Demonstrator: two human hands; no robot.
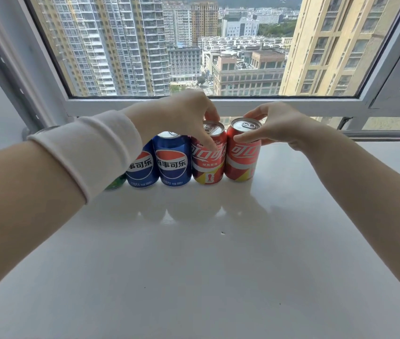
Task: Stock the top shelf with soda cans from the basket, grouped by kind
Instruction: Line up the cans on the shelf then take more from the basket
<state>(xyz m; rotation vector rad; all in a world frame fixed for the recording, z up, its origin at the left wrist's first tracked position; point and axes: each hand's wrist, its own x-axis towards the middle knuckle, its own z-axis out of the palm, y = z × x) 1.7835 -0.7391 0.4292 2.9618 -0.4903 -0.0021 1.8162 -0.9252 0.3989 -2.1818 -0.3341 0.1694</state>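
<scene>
Inspector: Contents of the shelf (194,265) are to be stated, left to right.

Clerk: Five cans are recorded in one row near the back edge, below the window (169,45). A green can (115,183) is found at the far left, mostly hidden behind a forearm in a white cuff (91,148). A first blue can (142,167) and a second blue can (173,162) are set next, close side by side, labels facing forward. The left red can (208,162) is placed just beside the second blue can, and the row is closed by the right red can (241,157).

Inspector: Hands are to be reported.

Clerk: The left hand (181,113) is seen curled over the top of the left red can, fingers clamped on its rim. The right hand (279,123) is clamped on the right red can, thumb pressed on the front wall under the rim, fingers reaching behind the lid. Both red cans are noted standing on the shelf. Whether they touch each other cannot be told.
</scene>
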